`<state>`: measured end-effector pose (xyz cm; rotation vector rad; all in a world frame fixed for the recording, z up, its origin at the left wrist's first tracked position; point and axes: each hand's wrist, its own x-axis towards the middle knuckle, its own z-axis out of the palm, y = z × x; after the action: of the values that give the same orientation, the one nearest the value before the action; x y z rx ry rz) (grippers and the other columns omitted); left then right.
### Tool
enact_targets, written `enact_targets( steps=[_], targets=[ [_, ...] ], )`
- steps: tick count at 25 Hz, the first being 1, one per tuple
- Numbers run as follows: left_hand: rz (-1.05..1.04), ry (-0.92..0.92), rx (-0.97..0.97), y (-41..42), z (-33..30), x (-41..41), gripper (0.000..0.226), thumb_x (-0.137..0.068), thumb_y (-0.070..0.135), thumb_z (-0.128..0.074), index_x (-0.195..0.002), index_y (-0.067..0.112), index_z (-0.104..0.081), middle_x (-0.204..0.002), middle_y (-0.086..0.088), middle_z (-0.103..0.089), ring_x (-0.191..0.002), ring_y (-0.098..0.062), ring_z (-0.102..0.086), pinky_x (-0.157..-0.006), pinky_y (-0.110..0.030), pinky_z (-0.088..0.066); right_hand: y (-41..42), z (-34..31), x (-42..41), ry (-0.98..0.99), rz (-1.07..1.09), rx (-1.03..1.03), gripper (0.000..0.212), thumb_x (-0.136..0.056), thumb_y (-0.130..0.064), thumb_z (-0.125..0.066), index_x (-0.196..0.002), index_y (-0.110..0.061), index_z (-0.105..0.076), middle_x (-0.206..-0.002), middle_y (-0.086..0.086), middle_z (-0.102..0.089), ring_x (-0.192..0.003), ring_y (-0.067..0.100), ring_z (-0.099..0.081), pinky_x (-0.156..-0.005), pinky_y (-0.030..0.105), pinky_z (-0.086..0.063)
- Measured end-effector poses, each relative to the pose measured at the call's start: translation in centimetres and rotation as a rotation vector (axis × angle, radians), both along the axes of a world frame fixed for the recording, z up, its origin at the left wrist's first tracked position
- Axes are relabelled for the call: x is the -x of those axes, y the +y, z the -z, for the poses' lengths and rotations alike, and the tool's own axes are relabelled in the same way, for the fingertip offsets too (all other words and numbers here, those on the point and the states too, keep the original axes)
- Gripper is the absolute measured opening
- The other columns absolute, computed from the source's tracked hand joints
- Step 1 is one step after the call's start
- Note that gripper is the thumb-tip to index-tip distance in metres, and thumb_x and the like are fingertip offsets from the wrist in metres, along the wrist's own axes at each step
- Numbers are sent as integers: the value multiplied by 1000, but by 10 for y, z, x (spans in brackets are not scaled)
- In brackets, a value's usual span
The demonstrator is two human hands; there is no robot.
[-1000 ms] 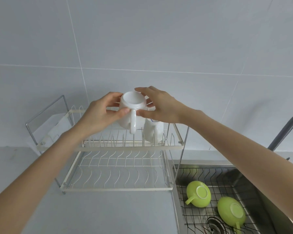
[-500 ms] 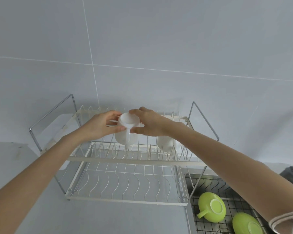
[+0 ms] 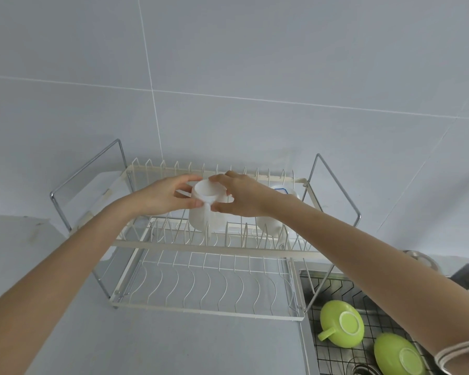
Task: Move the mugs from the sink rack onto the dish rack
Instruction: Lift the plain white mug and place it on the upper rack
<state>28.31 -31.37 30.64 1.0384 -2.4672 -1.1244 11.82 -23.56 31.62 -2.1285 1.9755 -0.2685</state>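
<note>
Both hands grip an upturned white mug (image 3: 205, 212) by its base on the upper tier of the dish rack (image 3: 201, 246): the left hand (image 3: 163, 197) pinches it from the left with thumb and fingers closed on the base, and the right hand (image 3: 244, 197) clamps it from the right, thumb near the top of the handle, which faces the camera. Compared with a second ago the mug sits lower, its rim now down among the upright wires of the top tier rather than held above them; whether it rests fully on the wires cannot be told. The hands have kept their hold throughout. The view has also swung, so the whole rack with both chrome side frames now shows, where earlier its right frame was cut off behind the arm. A second white mug (image 3: 274, 223), also upside down, stands on the same tier just to the right, partly hidden by the right forearm, as before. The lower tier holds nothing. In the sink rack (image 3: 333, 290) at the lower right two green mugs lie base up, one (image 3: 341, 323) with its handle pointing left, the other (image 3: 398, 355) nearer the frame's bottom edge, both where they were half a second ago
</note>
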Motion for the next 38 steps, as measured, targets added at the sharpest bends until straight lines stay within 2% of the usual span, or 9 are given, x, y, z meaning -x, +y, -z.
enact_targets(
  steps=[3, 7, 9, 12, 14, 19, 27, 32, 38],
  targets=[
    [13, -3, 6, 2, -1, 0, 43, -84, 17, -62, -120, 32, -43, -116, -1, -57, -111, -24, -60, -98, -31, -43, 3, 1, -1, 4, 4, 2, 64, -88, -34, -57, -142, -14, -28, -139, 11, -42, -123, 30, -46, -103, 40, -39],
    [12, -29, 20, 5, -3, 1, 50, -86, 18, -60, -132, 24, -41, -129, -6, -56, -114, -22, -57, -98, -29, -41, 5, -1, -4, 45, 7, -15, 64, -91, -34, -52, -144, -14, -24, -140, 12, -40, -127, 30, -42, -104, 42, -38],
    [20, -85, 52, 8, -5, 2, 53, -87, 21, -58, -136, 23, -36, -136, -5, -51, -121, -21, -52, -97, -26, -37, 8, -1, -4, 77, -7, -20, 65, -92, -34, -50, -145, -14, -20, -146, 9, -33, -132, 28, -37, -106, 42, -37],
    [9, -231, 155, 11, -6, 2, 65, -88, 29, -56, -143, 20, -22, -149, -5, -36, -135, -22, -38, -106, -31, -32, 16, -4, -2, 159, -27, -26, 67, -93, -33, -47, -147, -12, -13, -157, 2, -15, -142, 23, -21, -110, 38, -30],
    [-6, -296, 256, 17, -13, 3, 67, -90, 30, -52, -145, 16, -17, -153, -6, -29, -139, -23, -31, -110, -31, -28, 22, -9, 1, 195, -15, -21, 67, -94, -33, -45, -148, -12, -11, -158, 2, -11, -144, 23, -15, -114, 36, -23],
    [-16, -312, 436, 43, -37, 9, 61, -91, 29, -49, -143, 13, -22, -152, -10, -29, -139, -25, -29, -112, -31, -24, 50, -27, 14, 219, 30, 19, 65, -95, -33, -45, -148, -14, -12, -158, 4, -13, -145, 22, -12, -117, 35, -16],
    [-64, -287, 780, 122, -70, 45, 58, -90, 34, -44, -142, 17, -25, -151, -2, -30, -135, -23, -35, -107, -36, -32, 132, -49, 47, 225, 142, 157, 64, -93, -33, -47, -146, -15, -18, -157, 6, -16, -146, 21, -12, -118, 33, -12],
    [-12, -226, 835, 169, -71, 85, 57, -91, 35, -43, -141, 17, -25, -153, -1, -26, -136, -23, -33, -106, -37, -31, 184, -50, 83, 214, 244, 262, 62, -93, -32, -48, -146, -15, -22, -157, 6, -19, -146, 22, -13, -119, 34, -12],
    [53, -242, 883, 212, -61, 136, 59, -91, 34, -42, -142, 12, -22, -153, -8, -23, -141, -23, -21, -111, -39, -25, 237, -39, 133, 213, 342, 222, 63, -93, -34, -48, -146, -17, -20, -158, 5, -15, -147, 21, -9, -119, 33, -9]
  ],
)
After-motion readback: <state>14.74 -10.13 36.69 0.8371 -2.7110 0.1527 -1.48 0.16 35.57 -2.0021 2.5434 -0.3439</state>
